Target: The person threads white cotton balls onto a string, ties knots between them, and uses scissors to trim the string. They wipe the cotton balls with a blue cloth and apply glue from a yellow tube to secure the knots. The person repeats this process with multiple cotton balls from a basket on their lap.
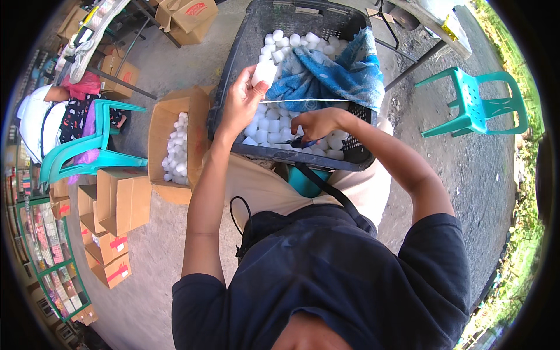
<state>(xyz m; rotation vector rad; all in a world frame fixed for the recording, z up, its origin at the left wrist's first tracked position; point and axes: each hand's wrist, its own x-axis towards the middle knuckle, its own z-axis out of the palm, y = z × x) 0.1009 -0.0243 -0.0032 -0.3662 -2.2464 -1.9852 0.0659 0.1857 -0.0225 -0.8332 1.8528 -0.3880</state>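
Observation:
Above the left side of a black crate (238,44), my left hand (239,102) is closed on a short white candle-like cylinder (265,72), thumb against its lower end. A thin white string (309,100) runs rightward from near that hand across the crate. Lower and to the right, my right hand (318,123) curls its fingers around a small dark cutting tool (302,143), apparently scissors or snips; its blades are hard to make out. Many similar white cylinders (269,125) fill the crate beneath both hands. A blue patterned cloth (332,73) covers part of them.
Left of the crate stands an open cardboard box (158,140) with more white cylinders inside. Beyond it are stacked cartons (122,201), a green chair (99,146) and a seated person (49,122). Another green chair (469,102) stands at right. Table legs (414,64) flank the crate.

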